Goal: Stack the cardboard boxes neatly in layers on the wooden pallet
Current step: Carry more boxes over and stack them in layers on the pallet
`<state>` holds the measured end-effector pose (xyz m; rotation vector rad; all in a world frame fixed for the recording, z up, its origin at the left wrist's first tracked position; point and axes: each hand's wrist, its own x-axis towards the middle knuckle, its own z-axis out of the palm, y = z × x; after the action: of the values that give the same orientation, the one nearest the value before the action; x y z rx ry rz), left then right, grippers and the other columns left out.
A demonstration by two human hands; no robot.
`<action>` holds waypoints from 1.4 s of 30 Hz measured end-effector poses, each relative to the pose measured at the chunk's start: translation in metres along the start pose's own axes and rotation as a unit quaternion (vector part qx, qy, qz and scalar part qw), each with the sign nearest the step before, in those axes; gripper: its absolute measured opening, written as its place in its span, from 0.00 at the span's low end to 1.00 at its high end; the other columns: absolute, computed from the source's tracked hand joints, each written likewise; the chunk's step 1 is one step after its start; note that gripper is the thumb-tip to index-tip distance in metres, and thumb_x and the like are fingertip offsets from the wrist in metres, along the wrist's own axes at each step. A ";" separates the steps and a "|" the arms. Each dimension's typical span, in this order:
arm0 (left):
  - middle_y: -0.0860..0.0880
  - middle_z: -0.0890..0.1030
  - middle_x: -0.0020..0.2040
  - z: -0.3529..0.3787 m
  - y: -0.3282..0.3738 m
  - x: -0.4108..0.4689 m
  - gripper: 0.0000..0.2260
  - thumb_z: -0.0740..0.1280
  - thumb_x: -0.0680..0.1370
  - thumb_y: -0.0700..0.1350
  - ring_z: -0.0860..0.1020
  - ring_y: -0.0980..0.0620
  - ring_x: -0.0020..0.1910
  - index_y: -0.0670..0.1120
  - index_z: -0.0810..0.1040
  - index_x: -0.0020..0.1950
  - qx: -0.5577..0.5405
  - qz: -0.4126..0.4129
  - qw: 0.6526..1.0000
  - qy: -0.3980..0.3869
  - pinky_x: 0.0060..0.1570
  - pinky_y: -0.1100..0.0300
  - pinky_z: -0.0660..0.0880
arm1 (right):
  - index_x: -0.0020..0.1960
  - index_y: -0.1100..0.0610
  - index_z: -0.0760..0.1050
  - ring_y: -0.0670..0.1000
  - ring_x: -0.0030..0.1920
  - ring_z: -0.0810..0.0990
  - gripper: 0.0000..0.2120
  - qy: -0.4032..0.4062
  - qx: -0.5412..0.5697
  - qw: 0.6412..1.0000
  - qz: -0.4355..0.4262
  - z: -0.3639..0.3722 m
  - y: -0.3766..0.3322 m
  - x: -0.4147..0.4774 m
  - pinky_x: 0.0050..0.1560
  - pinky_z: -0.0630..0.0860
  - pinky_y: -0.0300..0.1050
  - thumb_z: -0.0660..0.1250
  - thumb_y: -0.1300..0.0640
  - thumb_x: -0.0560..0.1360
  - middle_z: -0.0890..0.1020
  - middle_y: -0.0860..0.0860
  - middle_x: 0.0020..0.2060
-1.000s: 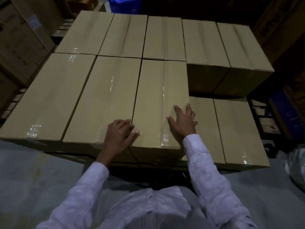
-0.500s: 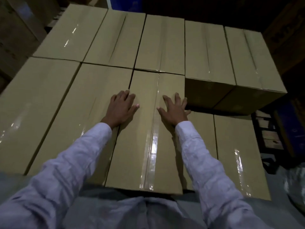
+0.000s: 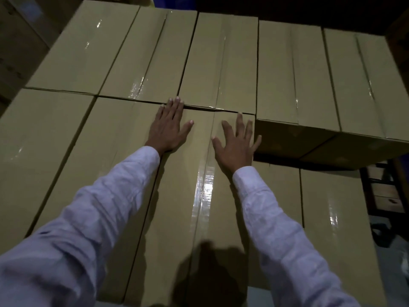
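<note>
Tan taped cardboard boxes fill the view in rows. Both my hands lie flat on the top of the near middle box point(image 3: 199, 207), near its far end. My left hand point(image 3: 169, 127) has straight fingers, its tips reaching the seam with the far row box point(image 3: 221, 63). My right hand point(image 3: 236, 142) is spread, fingers straight, by the box's right edge. To the right, two lower-layer boxes point(image 3: 332, 218) sit one level down. The wooden pallet point(image 3: 385, 191) shows only at the right edge.
More boxes flank the middle one: a near left box point(image 3: 39, 151) and far right boxes point(image 3: 309, 74) of the upper layer. Grey floor point(image 3: 396, 262) shows at the lower right. Dark stacked cartons point(image 3: 17, 41) stand at the far left.
Both hands have slid forward along the top of the middle box, from its near end to its far end. The box now lies close against the far row. My view has moved in over the stack.
</note>
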<state>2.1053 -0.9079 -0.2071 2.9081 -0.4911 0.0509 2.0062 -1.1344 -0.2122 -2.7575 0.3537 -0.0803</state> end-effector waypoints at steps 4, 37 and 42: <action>0.48 0.50 0.88 0.004 -0.002 0.002 0.36 0.47 0.87 0.67 0.45 0.49 0.87 0.46 0.51 0.88 0.001 0.004 1.000 0.011 0.85 0.46 0.44 | 0.87 0.47 0.53 0.55 0.87 0.40 0.38 -0.002 -0.032 0.999 -0.002 0.003 -0.004 0.033 0.79 0.38 0.75 0.49 0.30 0.82 0.48 0.47 0.88; 0.43 0.50 0.88 -0.002 -0.002 -0.006 0.37 0.49 0.85 0.65 0.44 0.43 0.87 0.43 0.53 0.87 -0.049 0.029 0.996 -0.063 0.83 0.41 0.43 | 0.76 0.47 0.73 0.50 0.86 0.51 0.23 0.140 0.163 0.977 0.010 -0.022 -0.001 -0.015 0.84 0.59 0.58 0.67 0.48 0.82 0.62 0.45 0.84; 0.42 0.55 0.87 -0.014 0.007 -0.071 0.40 0.52 0.82 0.67 0.48 0.41 0.87 0.43 0.56 0.86 -0.113 0.044 0.992 -0.040 0.83 0.39 0.48 | 0.74 0.45 0.76 0.48 0.86 0.51 0.19 0.122 0.203 0.971 0.011 -0.032 -0.019 -0.082 0.83 0.60 0.58 0.65 0.50 0.84 0.61 0.44 0.85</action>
<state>2.0360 -0.8884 -0.1971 2.6752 -0.5957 -0.1033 1.9275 -1.1076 -0.1767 -2.3387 0.3830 -0.4391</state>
